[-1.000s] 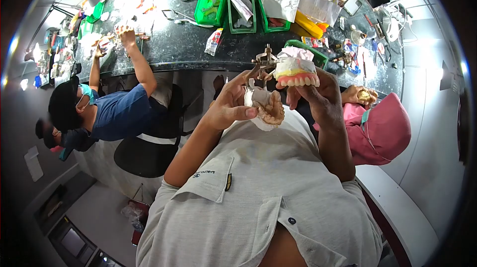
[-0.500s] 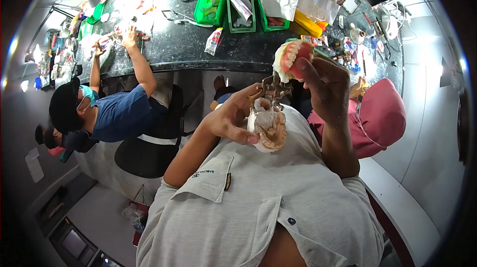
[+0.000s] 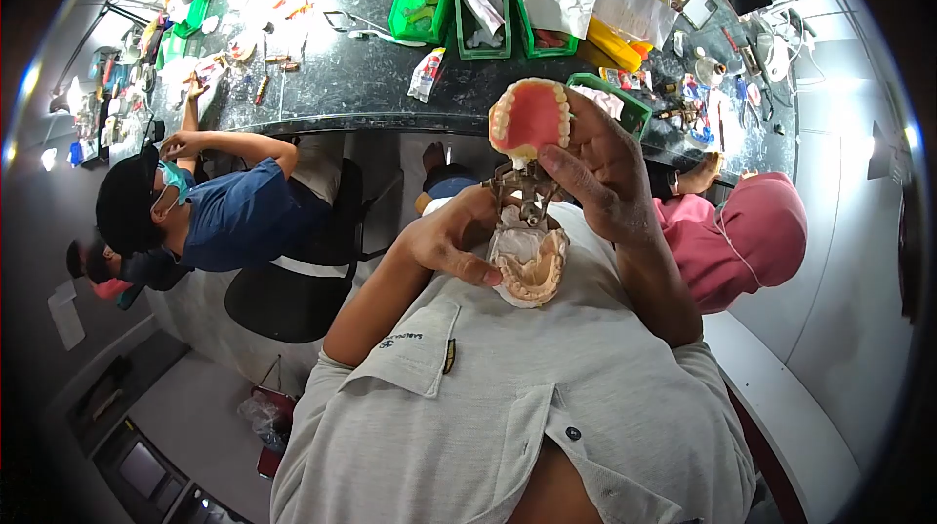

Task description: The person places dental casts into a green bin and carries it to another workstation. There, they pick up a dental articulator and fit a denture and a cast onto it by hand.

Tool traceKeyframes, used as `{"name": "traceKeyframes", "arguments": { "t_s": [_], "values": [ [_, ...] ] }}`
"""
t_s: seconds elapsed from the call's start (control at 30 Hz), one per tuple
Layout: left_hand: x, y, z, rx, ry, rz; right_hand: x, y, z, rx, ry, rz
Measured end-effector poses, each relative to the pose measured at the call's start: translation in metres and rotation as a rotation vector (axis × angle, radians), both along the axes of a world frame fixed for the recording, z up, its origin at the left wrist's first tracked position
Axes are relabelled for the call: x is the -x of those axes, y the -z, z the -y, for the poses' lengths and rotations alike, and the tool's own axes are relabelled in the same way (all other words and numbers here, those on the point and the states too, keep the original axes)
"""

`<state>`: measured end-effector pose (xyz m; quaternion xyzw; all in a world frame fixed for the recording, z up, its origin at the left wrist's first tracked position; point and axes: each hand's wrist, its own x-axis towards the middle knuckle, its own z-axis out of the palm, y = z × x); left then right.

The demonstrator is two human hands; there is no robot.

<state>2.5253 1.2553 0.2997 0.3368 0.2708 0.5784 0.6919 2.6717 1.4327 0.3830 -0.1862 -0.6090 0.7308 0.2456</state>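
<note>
A metal dental articulator (image 3: pixel 530 194) stands opened out in front of my chest. Its upper part carries a pink denture (image 3: pixel 533 114) with a row of cream teeth, the palate side facing me. On its lower part sits a plaster dental cast (image 3: pixel 532 270) with a tan tooth arch. My left hand (image 3: pixel 457 241) is closed around the articulator's lower part, thumb against the side of the cast. My right hand (image 3: pixel 603 168) grips the upper part at its right side, thumb near the denture's lower edge. Some of the fingers on both hands are hidden behind.
Beyond my hands runs a dark workbench (image 3: pixel 361 85) holding green bins (image 3: pixel 483 21), papers, a tube (image 3: pixel 426 73) and tools. A person in blue (image 3: pixel 239 197) sits at left beside a black chair (image 3: pixel 283 304). Another person in a pink head covering (image 3: pixel 766 231) is close at right.
The upper part with the denture has swung left and turned, so its palate now faces me. The lower cast is tilted more toward me. The person in blue has drawn one arm toward the face.
</note>
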Motion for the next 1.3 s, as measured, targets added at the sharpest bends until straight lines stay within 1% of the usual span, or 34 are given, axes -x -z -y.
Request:
{"name": "traceKeyframes", "arguments": {
  "t_s": [0.03, 0.1, 0.17, 0.23, 0.3, 0.33, 0.4, 0.43, 0.5, 0.57, 0.67, 0.73, 0.77, 0.8, 0.83, 0.87, 0.9, 0.93, 0.97, 1.0, 1.03, 1.07, 1.1, 1.13, 1.2, 1.3],
  "values": [
    [0.001, -0.007, -0.004, 0.002, -0.001, 0.003, 0.0, 0.0, -0.002, 0.004, -0.018, 0.019],
    [0.001, -0.032, -0.015, 0.077, 0.101, 0.116, 0.001, 0.001, -0.003, 0.008, -0.04, 0.037],
    [0.002, -0.045, -0.024, 0.049, 0.087, 0.121, 0.001, 0.001, -0.002, 0.019, -0.03, 0.055],
    [0.0, -0.041, -0.024, 0.024, 0.072, 0.126, -0.001, 0.001, -0.002, -0.018, -0.044, 0.099],
    [-0.004, -0.026, -0.017, 0.07, -0.1, 0.151, -0.002, 0.003, -0.003, -0.055, -0.059, 0.143],
    [-0.004, -0.027, -0.019, 0.069, -0.103, 0.151, -0.003, 0.007, -0.003, -0.067, -0.047, 0.153],
    [-0.001, -0.027, -0.028, 0.147, -0.161, 0.126, -0.004, 0.008, -0.002, -0.08, -0.037, 0.163],
    [-0.002, -0.026, -0.033, 0.023, -0.186, 0.049, -0.003, 0.005, -0.002, -0.088, -0.035, 0.167],
    [-0.005, -0.031, -0.035, 0.058, -0.186, 0.049, -0.002, 0.0, -0.002, -0.095, -0.032, 0.173],
    [-0.007, -0.04, -0.038, 0.091, -0.186, 0.048, -0.001, -0.002, -0.002, -0.208, 0.006, 0.14],
    [-0.01, -0.054, -0.042, 0.127, -0.188, 0.01, -0.003, -0.008, -0.003, -0.177, -0.025, 0.192],
    [-0.012, -0.058, -0.045, 0.171, -0.263, -0.064, -0.004, -0.013, -0.004, -0.177, -0.037, 0.21],
    [-0.015, -0.06, -0.046, 0.168, -0.263, -0.067, -0.003, -0.014, -0.005, -0.178, -0.048, 0.227],
    [-0.018, -0.061, -0.048, 0.161, -0.334, -0.141, -0.003, -0.012, -0.006, -0.181, -0.047, 0.223],
    [-0.019, -0.062, -0.05, 0.151, -0.405, -0.215, -0.001, -0.009, -0.007, -0.292, 0.002, 0.192],
    [-0.016, -0.062, -0.052, 0.145, -0.405, -0.22, 0.0, -0.007, -0.007, -0.403, 0.052, 0.162],
    [-0.012, -0.062, -0.054, 0.174, -0.469, -0.464, 0.001, -0.007, -0.007, -0.437, 0.116, 0.171],
    [-0.009, -0.062, -0.056, 0.201, -0.53, -0.709, 0.002, -0.008, -0.006, -0.44, 0.119, 0.166],
    [-0.007, -0.067, -0.062, 0.149, -0.622, -0.887, 0.003, -0.01, -0.006, -0.398, 0.137, 0.196],
    [-0.007, -0.067, -0.063, 0.144, -0.623, -0.89, 0.004, -0.012, -0.006, -0.359, 0.154, 0.223],
    [-0.006, -0.066, -0.064, 0.101, -0.654, -1.032, 0.008, -0.017, -0.003, -0.305, 0.196, 0.217],
    [-0.005, -0.066, -0.065, 0.058, -0.683, -1.172, 0.01, -0.018, -0.002, -0.309, 0.199, 0.212],
    [-0.008, -0.066, -0.066, 0.066, -0.661, -1.254, 0.011, -0.019, -0.001, -0.286, 0.215, 0.2],
    [-0.011, -0.066, -0.065, 0.063, -0.66, -1.257, 0.012, -0.02, 0.0, -0.261, 0.229, 0.189],
    [-0.016, -0.065, -0.064, 0.024, -0.639, -1.39, 0.014, -0.025, 0.001, -0.28, 0.26, 0.199],
    [-0.019, -0.063, -0.061, -0.024, -0.649, -1.43, 0.012, -0.032, 0.003, -0.221, 0.253, 0.259]
  ]
}}
